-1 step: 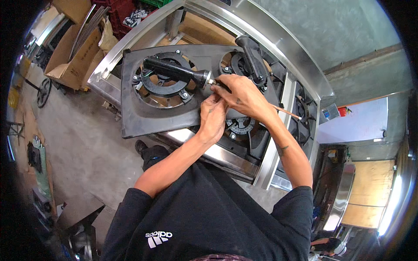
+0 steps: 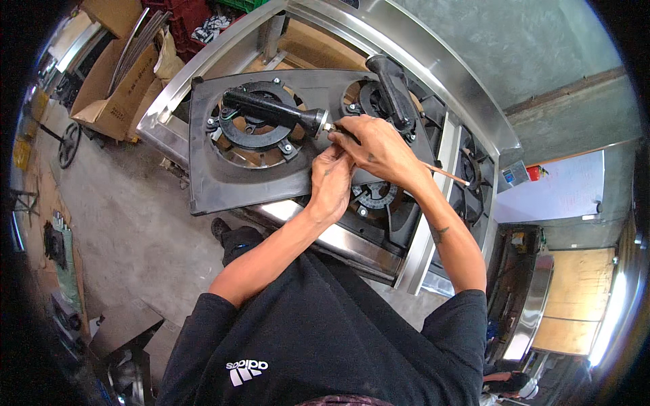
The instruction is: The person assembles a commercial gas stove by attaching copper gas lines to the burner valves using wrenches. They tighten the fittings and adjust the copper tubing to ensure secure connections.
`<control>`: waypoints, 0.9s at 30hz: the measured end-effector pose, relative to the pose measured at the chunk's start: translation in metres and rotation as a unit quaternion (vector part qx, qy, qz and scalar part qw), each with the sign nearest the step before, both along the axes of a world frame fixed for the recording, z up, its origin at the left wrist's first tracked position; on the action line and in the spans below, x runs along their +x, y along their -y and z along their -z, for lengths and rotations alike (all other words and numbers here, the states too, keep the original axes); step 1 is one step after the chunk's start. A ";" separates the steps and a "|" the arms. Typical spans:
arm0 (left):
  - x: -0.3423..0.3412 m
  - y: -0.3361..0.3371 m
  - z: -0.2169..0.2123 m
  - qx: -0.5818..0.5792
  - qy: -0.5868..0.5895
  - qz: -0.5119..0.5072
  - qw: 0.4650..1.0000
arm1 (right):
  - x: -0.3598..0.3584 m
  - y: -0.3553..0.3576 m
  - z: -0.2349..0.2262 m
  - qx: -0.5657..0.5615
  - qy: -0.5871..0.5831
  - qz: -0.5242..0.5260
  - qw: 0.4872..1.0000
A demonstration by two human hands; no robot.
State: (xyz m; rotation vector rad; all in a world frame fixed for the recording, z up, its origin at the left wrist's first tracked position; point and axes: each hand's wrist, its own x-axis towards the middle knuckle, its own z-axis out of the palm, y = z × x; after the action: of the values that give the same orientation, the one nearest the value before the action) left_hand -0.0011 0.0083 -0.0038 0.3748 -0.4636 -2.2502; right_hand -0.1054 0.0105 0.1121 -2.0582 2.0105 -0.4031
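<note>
A dark grey stove top plate point(image 2: 223, 183) lies tilted on a stainless steel stove frame point(image 2: 443, 91). A black burner pipe point(image 2: 271, 111) rests across a ring burner point(image 2: 254, 139), with a brass fitting point(image 2: 328, 126) at its right end. My right hand point(image 2: 379, 149) has its fingertips at that fitting and grips a thin copper-coloured tube point(image 2: 452, 177) that sticks out to the right past my wrist. My left hand point(image 2: 332, 183) sits just below, fingers pinched up against the same spot. A second black pipe point(image 2: 393, 91) lies over the neighbouring burner.
Open cardboard boxes point(image 2: 112, 95) and red crates point(image 2: 189, 27) stand at the upper left. A small wheel point(image 2: 68, 145) lies on the concrete floor point(image 2: 128, 237). More burners point(image 2: 474, 169) sit to the right, and a plywood panel point(image 2: 575, 298) stands further right.
</note>
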 end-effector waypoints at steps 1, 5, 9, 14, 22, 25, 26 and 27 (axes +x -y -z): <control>0.001 0.000 -0.002 -0.001 -0.024 0.004 1.000 | -0.002 0.001 0.000 0.005 0.023 -0.004 1.000; 0.001 0.005 -0.005 -0.006 0.027 0.023 0.999 | -0.010 0.008 -0.001 0.045 0.134 0.006 0.990; -0.001 0.010 -0.002 -0.034 0.026 0.016 0.999 | -0.014 0.013 0.008 0.010 0.112 -0.021 0.993; 0.000 0.009 0.003 -0.023 0.025 0.019 0.999 | -0.008 0.008 0.018 -0.094 0.053 -0.048 0.993; 0.037 0.029 -0.030 -0.157 0.221 0.138 0.953 | -0.001 0.002 0.013 -0.090 -0.019 -0.019 0.996; 0.080 0.037 -0.058 -0.417 0.392 0.068 0.817 | -0.001 0.000 0.017 -0.098 -0.018 -0.012 0.995; 0.091 0.039 -0.066 -0.470 0.390 0.000 0.792 | 0.000 -0.001 0.021 -0.111 0.003 -0.007 0.994; 0.095 0.052 -0.073 -0.566 0.404 -0.086 0.714 | 0.002 -0.002 0.024 -0.123 0.023 -0.001 0.992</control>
State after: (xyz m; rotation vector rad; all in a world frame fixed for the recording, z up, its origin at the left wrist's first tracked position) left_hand 0.0939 -0.0434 0.0693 0.6567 -2.0021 -1.1207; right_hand -0.1033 0.0122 0.0877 -2.1665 2.0187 -0.7258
